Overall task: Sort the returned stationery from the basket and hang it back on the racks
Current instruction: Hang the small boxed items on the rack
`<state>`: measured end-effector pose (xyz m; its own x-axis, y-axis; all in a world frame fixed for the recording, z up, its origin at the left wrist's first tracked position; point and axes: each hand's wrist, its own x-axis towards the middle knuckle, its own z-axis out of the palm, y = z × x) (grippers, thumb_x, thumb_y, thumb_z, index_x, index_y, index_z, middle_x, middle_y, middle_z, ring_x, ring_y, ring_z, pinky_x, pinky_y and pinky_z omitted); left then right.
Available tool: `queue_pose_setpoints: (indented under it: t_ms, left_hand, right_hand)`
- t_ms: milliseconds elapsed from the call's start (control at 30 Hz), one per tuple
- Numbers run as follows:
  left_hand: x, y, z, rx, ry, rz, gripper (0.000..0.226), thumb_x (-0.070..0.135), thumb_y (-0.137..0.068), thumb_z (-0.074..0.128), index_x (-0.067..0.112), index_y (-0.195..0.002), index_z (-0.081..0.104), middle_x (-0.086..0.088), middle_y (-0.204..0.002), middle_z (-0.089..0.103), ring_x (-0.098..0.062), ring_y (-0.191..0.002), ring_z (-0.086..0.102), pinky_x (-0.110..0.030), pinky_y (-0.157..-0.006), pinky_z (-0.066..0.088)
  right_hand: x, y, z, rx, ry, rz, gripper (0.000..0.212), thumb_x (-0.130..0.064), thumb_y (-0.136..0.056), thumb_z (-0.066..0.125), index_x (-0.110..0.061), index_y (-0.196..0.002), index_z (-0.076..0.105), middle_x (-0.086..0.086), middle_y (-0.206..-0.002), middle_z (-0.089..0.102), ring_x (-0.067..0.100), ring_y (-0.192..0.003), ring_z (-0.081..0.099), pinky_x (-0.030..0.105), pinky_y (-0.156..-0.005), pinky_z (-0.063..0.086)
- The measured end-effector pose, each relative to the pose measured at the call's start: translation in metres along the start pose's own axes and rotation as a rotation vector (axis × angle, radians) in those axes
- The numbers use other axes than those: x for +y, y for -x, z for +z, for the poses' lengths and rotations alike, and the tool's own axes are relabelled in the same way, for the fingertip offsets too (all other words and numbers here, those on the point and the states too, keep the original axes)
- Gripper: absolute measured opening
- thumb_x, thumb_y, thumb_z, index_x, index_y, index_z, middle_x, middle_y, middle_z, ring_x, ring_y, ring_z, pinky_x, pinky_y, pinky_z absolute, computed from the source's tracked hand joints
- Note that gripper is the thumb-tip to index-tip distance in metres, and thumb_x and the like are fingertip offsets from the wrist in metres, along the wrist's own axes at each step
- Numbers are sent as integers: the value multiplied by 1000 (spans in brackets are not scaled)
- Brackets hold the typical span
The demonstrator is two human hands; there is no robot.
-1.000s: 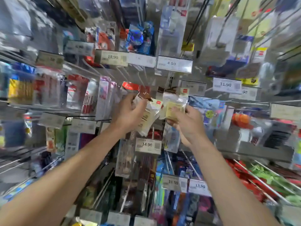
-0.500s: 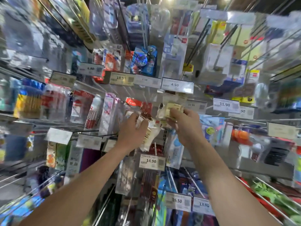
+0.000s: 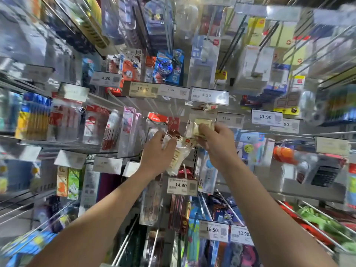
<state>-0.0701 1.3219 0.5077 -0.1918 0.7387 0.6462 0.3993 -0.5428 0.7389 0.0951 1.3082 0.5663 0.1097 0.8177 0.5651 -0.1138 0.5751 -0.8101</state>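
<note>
While the left hand (image 3: 156, 151) grips spare packets (image 3: 179, 157), the right hand (image 3: 217, 143) has raised its pinched yellow packet (image 3: 203, 124) toward the 4.50 tag (image 3: 209, 95); hanging looks close.

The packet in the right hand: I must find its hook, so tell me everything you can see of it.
The packet is a small clear plastic bag with something flat and pale yellow inside. The right hand pinches its lower part, holding it upright before the rack, below the 4.50 price tag and left of the 12.90 price tag. Its top is blurred, so whether it hangs on a hook cannot be told. The left hand grips other packets beside it.
</note>
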Motion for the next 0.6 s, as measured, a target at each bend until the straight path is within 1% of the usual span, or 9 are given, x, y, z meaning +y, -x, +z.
queue_pose_setpoints:
  t_ms: [33,100,167,233,267,300,367,467,600]
  left_hand:
    - [-1,-1,0,3,-4,5,42,56,-95,52,22,-120,57,-17,-103,71,-25,-81,69,-36,-72,52]
    - [-3,-3,-2,12,-27,21,48,55,-95,52,17,-124,57,-22,-107,70,-11,-60,61,-30,-62,46]
    - [-4,-5,-2,33,-49,11,52,52,-96,53,10,-128,54,-15,-91,71,-7,-53,56,-27,-56,43]
    - [-2,-7,-2,40,-78,-13,47,43,-100,53,8,-132,52,-1,-72,65,-10,-54,57,-27,-55,43]
    - [-1,-8,-2,42,-77,-22,47,41,-101,52,10,-137,50,0,-76,67,-12,-58,61,-29,-57,47]
    - [0,-9,-2,53,-66,-35,51,42,-102,52,14,-143,46,-2,-88,71,-14,-66,65,-31,-64,53]
    - [1,-9,-2,92,-48,-54,55,46,-103,51,16,-149,44,1,-110,68,-8,-79,63,-34,-80,52]
    - [-1,-10,-2,129,-45,-26,54,50,-104,51,14,-143,50,13,-95,59,5,-80,53,-33,-81,45]
    - [-3,-10,0,123,-78,-17,39,49,-103,52,17,-126,54,17,-88,55,-9,-81,59,-37,-80,48]
  right_hand:
    - [2,-1,0,7,-8,20,11,-4,-98,63,-4,-87,67,5,-80,72,17,-75,71,30,-77,61]
    - [5,-4,-2,14,-8,55,9,-3,-98,62,-2,-91,67,5,-82,71,17,-73,70,31,-77,61]
    - [9,-8,-3,27,-8,86,10,-2,-98,60,1,-92,68,9,-87,70,20,-77,68,34,-81,62]
    - [13,-11,-4,47,1,114,11,-1,-98,59,1,-91,67,12,-90,69,23,-82,66,39,-86,60]
    - [16,-12,-4,54,15,124,10,-1,-98,58,1,-92,66,14,-92,68,23,-84,65,40,-87,59]
    - [19,-13,-4,52,27,130,11,0,-98,56,0,-92,65,14,-93,67,23,-84,65,40,-86,59]
    - [24,-15,-3,18,16,145,19,5,-100,48,-3,-93,64,10,-89,67,20,-80,63,33,-76,58]
    - [31,-20,0,-10,19,189,29,7,-102,39,-8,-99,63,8,-92,69,17,-76,66,27,-67,55]
    - [43,-37,5,57,91,250,19,1,-104,45,-9,-97,59,9,-91,68,16,-67,68,25,-52,54]
